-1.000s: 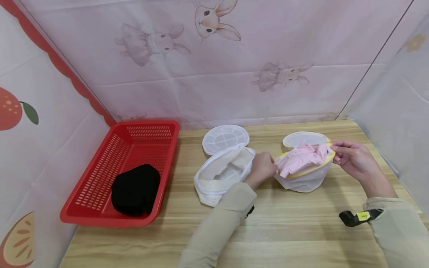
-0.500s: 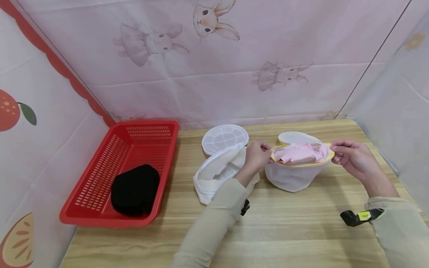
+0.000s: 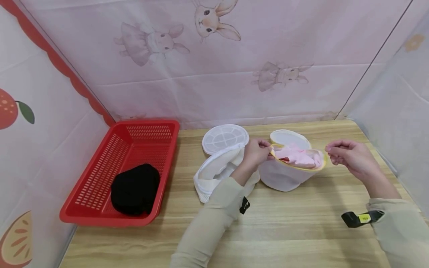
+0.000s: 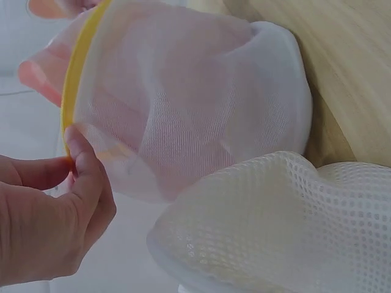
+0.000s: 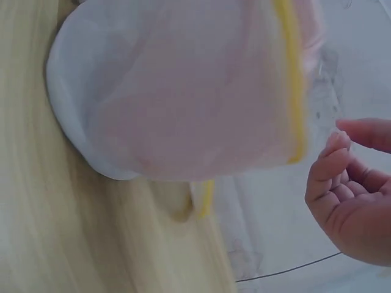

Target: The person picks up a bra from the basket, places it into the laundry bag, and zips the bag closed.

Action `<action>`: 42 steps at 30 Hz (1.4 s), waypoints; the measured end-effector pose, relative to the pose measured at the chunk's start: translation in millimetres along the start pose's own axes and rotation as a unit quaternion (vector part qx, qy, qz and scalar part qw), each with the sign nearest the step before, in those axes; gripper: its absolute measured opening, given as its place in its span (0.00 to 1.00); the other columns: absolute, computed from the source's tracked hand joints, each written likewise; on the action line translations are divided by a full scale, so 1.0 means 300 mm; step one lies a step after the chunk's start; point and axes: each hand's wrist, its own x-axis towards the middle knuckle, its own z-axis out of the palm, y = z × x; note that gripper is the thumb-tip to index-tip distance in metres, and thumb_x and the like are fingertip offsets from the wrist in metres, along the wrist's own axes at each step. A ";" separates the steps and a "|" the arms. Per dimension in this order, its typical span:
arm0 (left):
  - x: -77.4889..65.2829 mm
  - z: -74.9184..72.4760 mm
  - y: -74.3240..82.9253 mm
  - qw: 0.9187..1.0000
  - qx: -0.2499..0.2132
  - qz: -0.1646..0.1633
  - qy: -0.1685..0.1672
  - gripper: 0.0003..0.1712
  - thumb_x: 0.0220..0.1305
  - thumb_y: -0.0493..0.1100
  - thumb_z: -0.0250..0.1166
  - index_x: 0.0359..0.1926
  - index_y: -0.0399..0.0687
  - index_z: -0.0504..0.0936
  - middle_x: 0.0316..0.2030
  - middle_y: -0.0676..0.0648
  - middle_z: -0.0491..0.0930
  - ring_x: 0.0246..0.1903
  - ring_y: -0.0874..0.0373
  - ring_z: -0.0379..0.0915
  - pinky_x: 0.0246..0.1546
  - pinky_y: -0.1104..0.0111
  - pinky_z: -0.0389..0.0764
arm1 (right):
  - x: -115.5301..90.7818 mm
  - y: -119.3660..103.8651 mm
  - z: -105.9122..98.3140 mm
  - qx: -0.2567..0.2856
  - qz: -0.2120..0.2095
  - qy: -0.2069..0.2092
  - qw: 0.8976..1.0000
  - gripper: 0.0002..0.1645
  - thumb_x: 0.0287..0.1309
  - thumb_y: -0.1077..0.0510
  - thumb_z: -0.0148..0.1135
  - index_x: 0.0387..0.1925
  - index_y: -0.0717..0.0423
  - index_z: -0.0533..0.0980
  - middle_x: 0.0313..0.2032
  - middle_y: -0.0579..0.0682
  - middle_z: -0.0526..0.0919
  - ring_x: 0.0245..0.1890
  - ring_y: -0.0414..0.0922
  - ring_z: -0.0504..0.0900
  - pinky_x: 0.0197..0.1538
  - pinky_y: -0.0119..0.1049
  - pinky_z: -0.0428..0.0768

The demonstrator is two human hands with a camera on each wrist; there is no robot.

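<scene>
Closest in, two pale sleeves point(image 3: 211, 227) reach over the wood-grain table point(image 3: 295, 238), and here's the right hand point(image 3: 352, 158): fingers loosely curled, thumb and forefinger tips close together, nothing visible between them, just beside the rim. Across to the left hand point(image 3: 257, 152), and this one has hold, thumb and forefinger nipping the yellow edge of the white bag point(image 3: 281, 178), probably to keep that soft mouth up and steady. The bag sits between the hands, its mouth spread, the pink cloth point(image 3: 298, 156) bunched inside right up to the brim. Next door, the coarse-mesh bag point(image 3: 202, 195) gapes, partly hidden by the left arm; off to the left, the red basket point(image 3: 110, 222) carries a black bundle point(image 3: 135, 190), its place perhaps chosen to leave the bags the working space. Farther back, the round lid point(image 3: 225, 139) and the white bag's flap point(image 3: 291, 138) lie beyond the mouths, seemingly laid back to leave them uncovered, and past those comes the rabbit-print wall point(image 3: 301, 29). Now the close-ups: the left wrist view gives us that pinch and the neighbour's big holes, the right wrist view the clear gap between fingertips and yellow edge, while only the head view catches basket and bundle.
</scene>
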 end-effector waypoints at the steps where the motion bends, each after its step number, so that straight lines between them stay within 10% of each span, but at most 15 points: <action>1: 0.000 -0.001 0.000 1.000 0.000 -0.001 0.001 0.03 0.55 0.23 0.57 0.28 0.30 0.75 0.21 0.47 0.68 0.17 0.59 0.70 0.25 0.69 0.81 | -0.002 -0.006 0.005 -0.020 -0.006 -0.001 1.000 0.07 0.55 0.70 0.57 0.28 0.58 0.79 0.24 0.47 0.79 0.20 0.39 0.75 0.24 0.28 0.75; 5: 0.004 -0.007 -0.004 1.000 -0.006 -0.003 0.003 0.03 0.55 0.23 0.57 0.28 0.30 0.75 0.21 0.48 0.69 0.16 0.60 0.70 0.23 0.70 0.80 | -0.014 -0.034 0.043 -0.161 -0.032 -0.017 0.986 0.03 0.55 0.67 0.60 0.32 0.58 0.78 0.26 0.45 0.80 0.23 0.39 0.75 0.28 0.28 0.75; 9: 0.006 -0.008 -0.006 1.000 -0.009 0.000 0.002 0.04 0.55 0.23 0.57 0.27 0.30 0.75 0.21 0.48 0.69 0.15 0.61 0.70 0.22 0.72 0.80 | -0.029 -0.060 0.095 -0.304 -0.053 -0.046 0.950 0.08 0.53 0.63 0.63 0.36 0.63 0.77 0.29 0.44 0.80 0.29 0.39 0.75 0.31 0.28 0.74; 18: 0.004 -0.001 -0.009 1.000 -0.026 -0.004 -0.006 0.02 0.55 0.23 0.57 0.30 0.27 0.76 0.23 0.44 0.71 0.16 0.59 0.70 0.23 0.70 0.80 | -0.030 -0.066 0.172 -0.403 -0.102 -0.088 0.905 0.13 0.43 0.64 0.70 0.34 0.61 0.79 0.25 0.47 0.74 0.26 0.38 0.71 0.25 0.29 0.73; 42: -0.064 0.024 0.038 0.997 0.056 0.009 -0.050 0.05 0.57 0.26 0.58 0.28 0.36 0.76 0.22 0.48 0.71 0.17 0.60 0.70 0.22 0.74 0.79 | 0.034 0.008 0.283 -0.432 -0.094 -0.183 0.878 0.06 0.45 0.70 0.62 0.27 0.60 0.80 0.25 0.48 0.79 0.23 0.38 0.70 0.23 0.29 0.71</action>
